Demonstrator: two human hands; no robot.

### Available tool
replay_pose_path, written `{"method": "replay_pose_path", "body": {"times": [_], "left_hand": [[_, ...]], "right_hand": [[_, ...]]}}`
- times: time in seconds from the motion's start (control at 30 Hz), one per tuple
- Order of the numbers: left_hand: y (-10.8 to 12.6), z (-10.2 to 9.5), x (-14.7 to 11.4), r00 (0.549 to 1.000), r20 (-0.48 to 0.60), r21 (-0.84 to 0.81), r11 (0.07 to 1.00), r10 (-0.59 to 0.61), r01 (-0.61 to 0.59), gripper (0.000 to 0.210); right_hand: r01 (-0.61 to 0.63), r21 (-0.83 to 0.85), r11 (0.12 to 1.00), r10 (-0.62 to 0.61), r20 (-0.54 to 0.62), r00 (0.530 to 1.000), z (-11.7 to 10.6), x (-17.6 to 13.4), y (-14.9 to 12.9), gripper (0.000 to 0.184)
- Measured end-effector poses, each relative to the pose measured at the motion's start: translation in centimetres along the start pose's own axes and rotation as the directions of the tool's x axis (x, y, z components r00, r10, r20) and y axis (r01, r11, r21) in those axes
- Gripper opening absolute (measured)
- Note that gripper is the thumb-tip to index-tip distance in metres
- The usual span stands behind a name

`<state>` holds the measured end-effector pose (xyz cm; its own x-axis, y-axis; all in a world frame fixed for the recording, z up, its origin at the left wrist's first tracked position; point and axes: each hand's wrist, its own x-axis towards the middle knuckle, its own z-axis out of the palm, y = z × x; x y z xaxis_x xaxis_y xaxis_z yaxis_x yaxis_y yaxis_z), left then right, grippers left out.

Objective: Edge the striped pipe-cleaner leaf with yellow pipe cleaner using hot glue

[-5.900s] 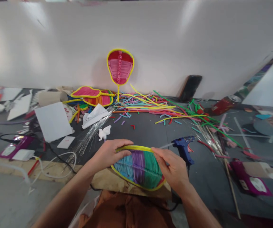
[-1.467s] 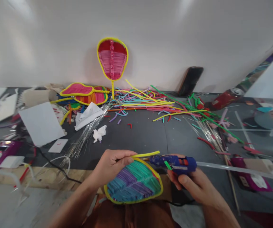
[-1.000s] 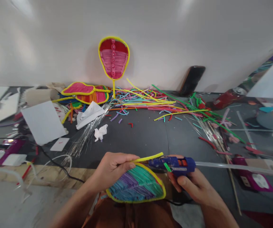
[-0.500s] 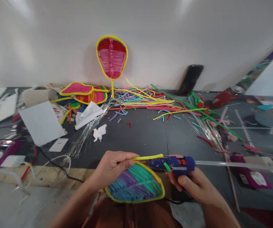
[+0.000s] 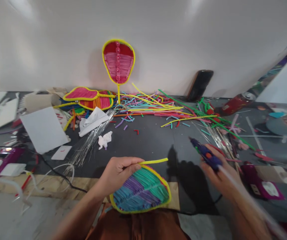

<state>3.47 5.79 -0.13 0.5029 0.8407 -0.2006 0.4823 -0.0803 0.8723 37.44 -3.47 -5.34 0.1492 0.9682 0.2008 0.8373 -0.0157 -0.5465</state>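
Observation:
My left hand pinches a yellow pipe cleaner at the top edge of a leaf-shaped panel. The panel has teal, purple and blue strands inside a yellow rim, and it sits low in front of my body. The pipe cleaner's free end sticks out to the right, above the rim. Off to the right, my right hand is wrapped around a blue hot glue gun, its nozzle tilted up and left. A long clear glue stick trails from the gun's back, blurred.
A pink panel on a yellow stem stands against the wall. Along the back lie many coloured pipe cleaners. A phone and a red can stand right of them. Wire bundles, white card and crumpled tissue lie left.
My right hand has carried the glue gun away from the pipe cleaner, to the right, and turned its nozzle up and left. My left hand keeps its hold nearly in place.

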Motion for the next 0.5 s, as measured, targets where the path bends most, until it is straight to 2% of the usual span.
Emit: {"method": "replay_pose_path", "body": {"times": [0.03,0.1,0.2,0.27,0.37,0.43,0.5], "left_hand": [[0.0,0.0,0.0,1.0,-0.002,0.001,1.0,0.005,-0.005,0.026],[0.0,0.0,-0.1,1.0,-0.006,0.001,1.0,0.014,-0.014,0.025],[0.1,0.0,-0.2,1.0,0.003,0.008,1.0,0.017,-0.017,0.025],[0.1,0.0,-0.1,1.0,0.009,0.011,1.0,0.019,-0.019,0.025],[0.2,0.1,0.0,0.999,0.017,0.019,0.999,0.03,-0.03,0.025],[0.4,0.1,0.0,0.999,0.023,0.022,0.999,0.039,-0.039,0.025],[0.5,0.2,0.1,0.999,0.02,0.016,0.999,0.04,-0.04,0.025]], "right_hand": [[0.036,-0.142,0.989,-0.038,-0.013,0.999,0.1,0.3,1.2,0.051],[0.084,-0.347,0.934,-0.075,0.039,0.996,0.2,0.7,3.0,0.051],[0.137,-0.454,0.88,-0.138,0.03,0.99,-0.1,0.9,2.7,0.039],[0.175,-0.393,0.903,-0.216,-0.062,0.974,-0.5,1.0,0.0,0.035],[0.274,-0.062,0.96,-0.281,-0.193,0.94,-0.4,1.3,-6.2,0.035],[0.394,0.092,0.915,-0.383,-0.119,0.916,0.5,1.8,-10.0,0.036],[0.471,0.207,0.857,-0.466,-0.076,0.881,1.8,2.2,-12.6,0.032]]}}
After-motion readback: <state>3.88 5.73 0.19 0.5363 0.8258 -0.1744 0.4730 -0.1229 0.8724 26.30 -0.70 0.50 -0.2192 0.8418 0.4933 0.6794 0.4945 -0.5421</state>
